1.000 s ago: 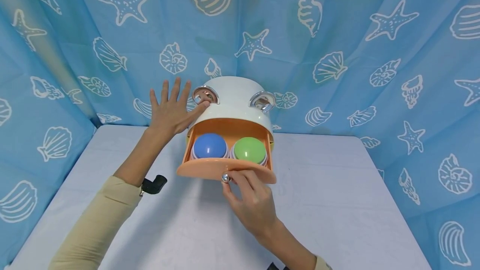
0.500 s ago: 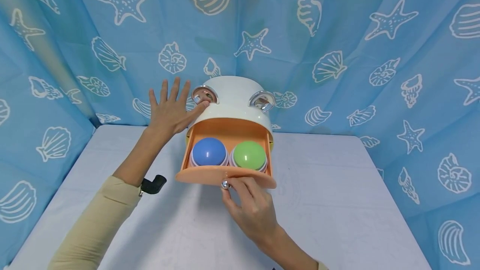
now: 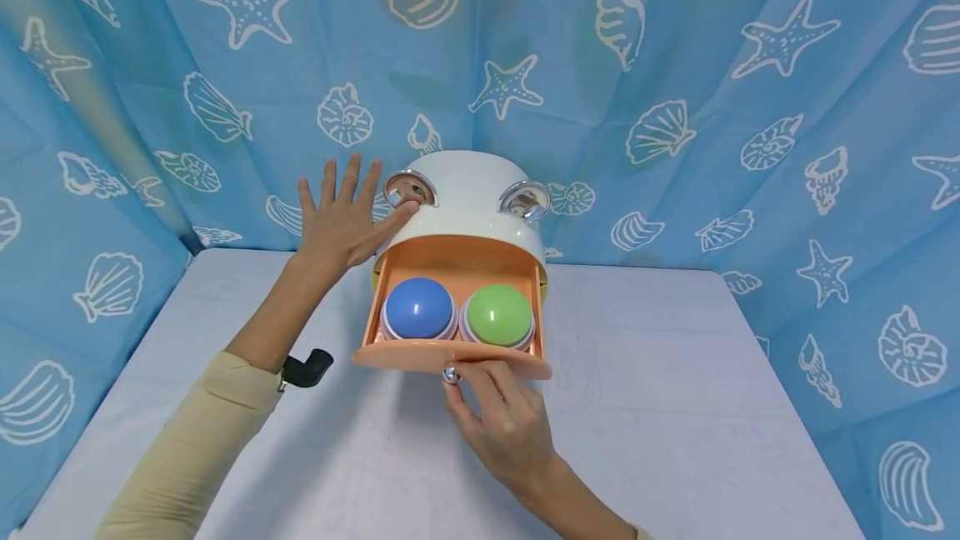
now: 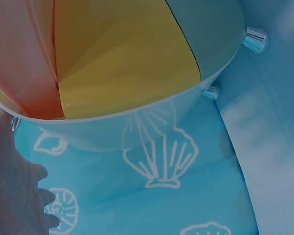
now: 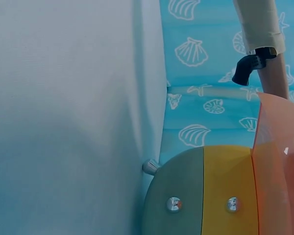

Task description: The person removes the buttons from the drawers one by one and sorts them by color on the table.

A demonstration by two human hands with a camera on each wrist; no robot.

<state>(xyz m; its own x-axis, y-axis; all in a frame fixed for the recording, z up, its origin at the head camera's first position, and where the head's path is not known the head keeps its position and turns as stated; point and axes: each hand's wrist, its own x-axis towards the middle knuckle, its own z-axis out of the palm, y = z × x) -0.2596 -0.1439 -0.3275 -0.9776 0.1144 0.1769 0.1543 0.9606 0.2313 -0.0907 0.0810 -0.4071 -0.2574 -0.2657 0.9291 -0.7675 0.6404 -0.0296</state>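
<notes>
A small rounded cabinet with a white top and two chrome eye-like rings stands at the back of the table. Its top orange drawer is pulled out. In it sit a blue domed button and a green domed button, side by side. My right hand pinches the silver knob on the drawer front. My left hand is spread, its thumb resting at the cabinet's left upper side near one ring.
Below the orange drawer are a yellow drawer and a green drawer, both closed, with silver knobs. A short metal leg supports the cabinet. A white-covered table lies around it, with a blue shell-patterned curtain behind.
The orange drawer has slid a little further out, toward me, with my right hand on its knob. Both buttons moved along with it. The left hand has stayed in place.
</notes>
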